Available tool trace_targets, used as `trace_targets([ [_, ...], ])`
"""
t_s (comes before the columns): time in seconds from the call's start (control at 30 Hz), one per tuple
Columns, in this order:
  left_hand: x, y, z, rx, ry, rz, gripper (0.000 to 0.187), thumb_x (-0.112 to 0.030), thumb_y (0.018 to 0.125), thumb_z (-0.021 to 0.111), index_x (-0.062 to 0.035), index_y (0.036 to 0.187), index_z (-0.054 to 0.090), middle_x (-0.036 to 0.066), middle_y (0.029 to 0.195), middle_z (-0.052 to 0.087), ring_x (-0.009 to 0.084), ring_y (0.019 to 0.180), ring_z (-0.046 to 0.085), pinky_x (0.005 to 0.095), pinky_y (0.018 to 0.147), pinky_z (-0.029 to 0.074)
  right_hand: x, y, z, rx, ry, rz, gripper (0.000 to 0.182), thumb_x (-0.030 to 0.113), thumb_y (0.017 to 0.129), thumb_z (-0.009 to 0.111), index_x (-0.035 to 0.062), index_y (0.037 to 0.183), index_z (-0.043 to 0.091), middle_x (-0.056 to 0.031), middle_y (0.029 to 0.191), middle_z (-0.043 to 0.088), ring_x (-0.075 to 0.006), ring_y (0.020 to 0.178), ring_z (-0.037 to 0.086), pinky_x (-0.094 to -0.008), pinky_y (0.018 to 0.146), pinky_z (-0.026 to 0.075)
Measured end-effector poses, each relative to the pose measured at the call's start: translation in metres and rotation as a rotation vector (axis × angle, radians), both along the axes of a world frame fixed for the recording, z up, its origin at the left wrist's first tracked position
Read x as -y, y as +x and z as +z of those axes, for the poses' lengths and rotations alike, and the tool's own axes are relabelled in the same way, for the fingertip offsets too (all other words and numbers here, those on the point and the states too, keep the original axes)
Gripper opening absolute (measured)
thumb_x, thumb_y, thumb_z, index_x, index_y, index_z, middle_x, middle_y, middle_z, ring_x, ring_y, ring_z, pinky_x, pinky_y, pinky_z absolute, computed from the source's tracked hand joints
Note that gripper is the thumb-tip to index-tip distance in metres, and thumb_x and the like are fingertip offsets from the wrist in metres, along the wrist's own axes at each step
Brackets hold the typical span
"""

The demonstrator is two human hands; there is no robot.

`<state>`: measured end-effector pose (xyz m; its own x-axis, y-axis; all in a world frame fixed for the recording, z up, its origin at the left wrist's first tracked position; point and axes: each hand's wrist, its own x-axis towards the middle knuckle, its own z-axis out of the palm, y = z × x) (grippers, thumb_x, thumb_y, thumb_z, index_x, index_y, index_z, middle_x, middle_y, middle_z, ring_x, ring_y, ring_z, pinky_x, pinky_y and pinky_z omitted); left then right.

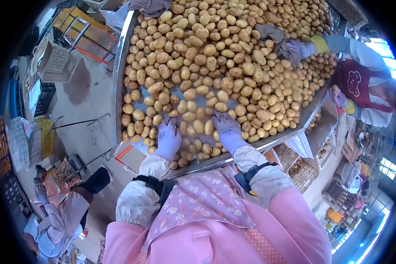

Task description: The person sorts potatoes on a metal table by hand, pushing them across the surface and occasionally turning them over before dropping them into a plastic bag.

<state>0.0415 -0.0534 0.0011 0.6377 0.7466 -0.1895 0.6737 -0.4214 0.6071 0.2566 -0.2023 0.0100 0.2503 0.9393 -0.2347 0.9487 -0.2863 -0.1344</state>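
Note:
A large heap of potatoes (202,57) covers the metal sorting table (120,83) in front of me. My left hand (169,136), in a pale lavender glove, rests among the potatoes near the front edge, fingers stretched forward. To its right, my right hand (228,130) wears the same kind of glove, with its fingers extended and touching potatoes. Several loose potatoes (198,126) lie between the two hands, some blurred. Neither hand grips a potato that I can see. Parts of the tabletop show through the thinner spread of potatoes around my hands.
Across the table at right, a co-worker's gloved hand (300,49) is at a dark cloth (270,33) on the heap. Crates of potatoes (304,172) stand below the right edge. At left are a plastic basket (59,61), a cart (86,35) and another person (59,220).

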Motion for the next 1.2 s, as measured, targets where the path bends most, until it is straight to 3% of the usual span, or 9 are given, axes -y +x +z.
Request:
trace_targets([
  [0.3, -0.022, 0.005, 0.039, 0.06, 0.071, -0.165, 0.042, 0.0, 0.084, 0.059, -0.0072, 0.125, 0.065, 0.017, 0.137, 0.057, 0.039, 0.11, 0.063, 0.0458, 0.089, 0.054, -0.045, 0.017, 0.024, -0.927, 0.303, -0.854, 0.021, 0.015, 0.097, 0.056, 0.0082, 0.114, 0.066, -0.0185, 0.108, 0.068, -0.0313, 0.106, 0.066, -0.0444, 0.085, 0.054],
  [0.4, -0.03, 0.022, 0.019, -0.005, 0.127, -0.301, 0.051, 0.001, 0.081, 0.061, -0.0114, 0.13, 0.063, 0.014, 0.146, 0.052, 0.036, 0.115, 0.063, 0.0454, 0.091, 0.054, -0.081, 0.02, 0.022, -0.305, 0.584, -0.409, 0.027, 0.013, 0.098, 0.054, 0.0087, 0.122, 0.065, -0.0162, 0.114, 0.069, -0.0312, 0.11, 0.066, -0.0455, 0.084, 0.055],
  [0.57, -0.034, 0.017, 0.038, -0.265, 0.036, -0.444, 0.052, -0.001, 0.079, 0.063, -0.0127, 0.13, 0.062, 0.014, 0.129, 0.059, 0.0376, 0.103, 0.065, 0.0468, 0.087, 0.055, -0.112, 0.016, 0.026, 0.046, -0.207, -0.052, 0.032, 0.024, 0.093, 0.063, 0.0121, 0.123, 0.065, -0.018, 0.121, 0.066, -0.0329, 0.109, 0.067, -0.0435, 0.09, 0.055],
  [0.77, -0.018, -0.011, 0.009, 0.254, -0.279, 0.342, 0.036, -0.021, 0.098, 0.062, -0.0038, 0.13, 0.06, 0.017, 0.103, 0.066, 0.0315, 0.106, 0.066, 0.0399, 0.088, 0.053, -0.044, 0.003, 0.03, -0.565, 0.021, -0.422, 0.04, 0.032, 0.102, 0.052, 0.0089, 0.135, 0.057, -0.015, 0.122, 0.068, -0.0377, 0.11, 0.067, -0.0472, 0.095, 0.052],
  [0.83, 0.022, 0.021, 0.064, 0.548, -0.483, 0.462, 0.04, -0.019, 0.097, 0.06, -0.0002, 0.133, 0.059, 0.022, 0.121, 0.064, 0.0337, 0.112, 0.064, 0.0384, 0.091, 0.053, -0.004, -0.021, 0.03, -1.623, 0.3, -1.089, 0.046, 0.032, 0.103, 0.052, 0.0074, 0.142, 0.05, -0.0146, 0.121, 0.067, -0.0321, 0.112, 0.065, -0.0439, 0.098, 0.051],
  [0.93, 0.116, 0.063, 0.069, 0.24, 0.114, -0.454, 0.051, -0.024, 0.097, 0.059, 0.0035, 0.138, 0.049, 0.025, 0.129, 0.057, 0.039, 0.12, 0.057, 0.0501, 0.104, 0.042, 0.044, -0.07, 0.084, -1.672, 0.747, -0.886, 0.038, 0.038, 0.105, 0.052, 0.0062, 0.124, 0.058, -0.0082, 0.114, 0.065, -0.0211, 0.108, 0.062, -0.038, 0.096, 0.051],
  [1.07, 0.181, 0.082, 0.06, 0.435, -0.661, -0.774, 0.064, -0.032, 0.1, 0.056, -0.0033, 0.154, 0.036, 0.025, 0.154, 0.039, 0.0381, 0.151, 0.025, 0.0483, 0.125, 0.014, 0.177, -0.026, 0.102, -1.048, 0.61, -0.467, 0.048, 0.038, 0.101, 0.065, 0.0062, 0.135, 0.056, -0.0113, 0.12, 0.065, -0.0281, 0.115, 0.061, -0.0408, 0.098, 0.048],
  [1.1, 0.176, 0.086, 0.075, 0.379, -0.795, -0.824, 0.065, -0.032, 0.099, 0.057, -0.006, 0.154, 0.038, 0.022, 0.156, 0.04, 0.0359, 0.152, 0.025, 0.0485, 0.126, 0.012, 0.247, -0.01, 0.088, -1.346, 0.417, -1.049, 0.053, 0.031, 0.097, 0.072, 0.0059, 0.139, 0.054, -0.0163, 0.129, 0.062, -0.0308, 0.117, 0.06, -0.0412, 0.099, 0.049],
  [1.2, 0.144, 0.071, 0.067, 0.391, -0.162, -0.992, 0.064, -0.034, 0.096, 0.061, -0.0093, 0.152, 0.043, 0.017, 0.155, 0.043, 0.0334, 0.148, 0.034, 0.0495, 0.125, 0.015, 0.315, 0.036, 0.062, -0.752, 0.047, -1.28, 0.055, 0.024, 0.098, 0.069, 0.0037, 0.145, 0.049, -0.0186, 0.141, 0.055, -0.0308, 0.121, 0.058, -0.0408, 0.099, 0.051],
])
